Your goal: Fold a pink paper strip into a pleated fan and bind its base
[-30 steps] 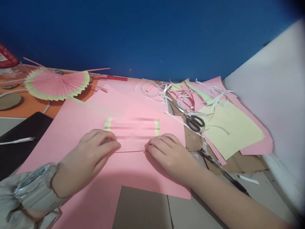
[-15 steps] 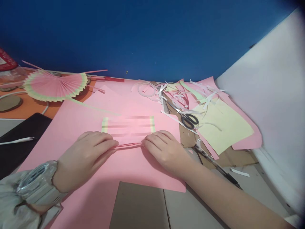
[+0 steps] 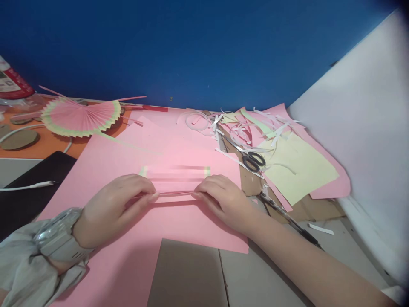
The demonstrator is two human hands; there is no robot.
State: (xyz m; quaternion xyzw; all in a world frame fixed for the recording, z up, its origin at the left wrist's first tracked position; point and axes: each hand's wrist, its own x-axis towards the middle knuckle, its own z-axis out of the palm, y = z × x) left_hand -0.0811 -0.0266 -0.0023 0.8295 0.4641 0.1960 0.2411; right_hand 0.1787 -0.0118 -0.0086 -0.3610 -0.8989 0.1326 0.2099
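Observation:
A pleated strip of pink paper (image 3: 175,186) with pale green and yellow ends lies in front of me, its near edge gathered in narrow folds. My left hand (image 3: 131,198) pinches the left end of the folded edge between thumb and fingers. At the right end, my right hand (image 3: 222,196) is closed on the same folds. Beneath both hands spreads a large sheet of pink paper (image 3: 108,170). The far pleats are slightly blurred, and the paper's side edges are partly covered by my fingers.
A finished-looking pink paper fan (image 3: 83,118) rests at the back left beside wooden discs (image 3: 21,139) and a bottle (image 3: 14,83). Scissors (image 3: 252,161), a pen (image 3: 287,217), paper scraps (image 3: 275,132) and a yellow sheet (image 3: 300,164) lie right. A blue wall (image 3: 191,51) stands behind.
The folded edge has lifted slightly, and less of the flat pleated paper shows beyond my hands. Thumbs now show beneath the folds. The view has shifted a little to the left.

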